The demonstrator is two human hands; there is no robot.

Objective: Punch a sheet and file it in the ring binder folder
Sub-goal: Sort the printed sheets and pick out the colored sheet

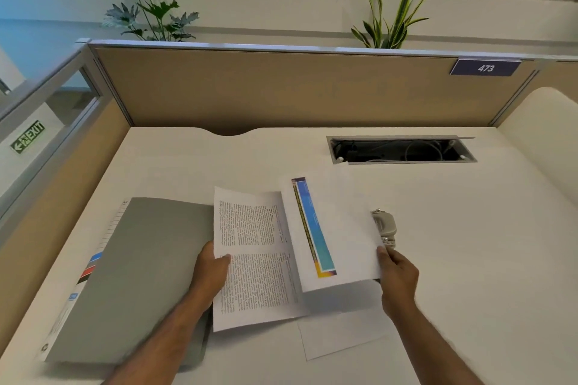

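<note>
A grey ring binder folder (pixel 140 275) lies closed on the white desk at the left. My left hand (pixel 214 269) grips the left edge of a printed text sheet (pixel 253 259), lifted over the folder's right side. My right hand (pixel 395 272) pinches the right edge of a white sheet with a blue colour strip (pixel 341 228), raised and tilted above the desk. A grey hole punch (pixel 385 225) sits on the desk just behind my right hand, partly hidden by that sheet.
Another blank white sheet (pixel 341 337) lies flat on the desk (pixel 469 259) under my hands. An open cable tray (pixel 402 149) is cut into the desk at the back right. Beige partition walls (pixel 281 91) enclose the back and left.
</note>
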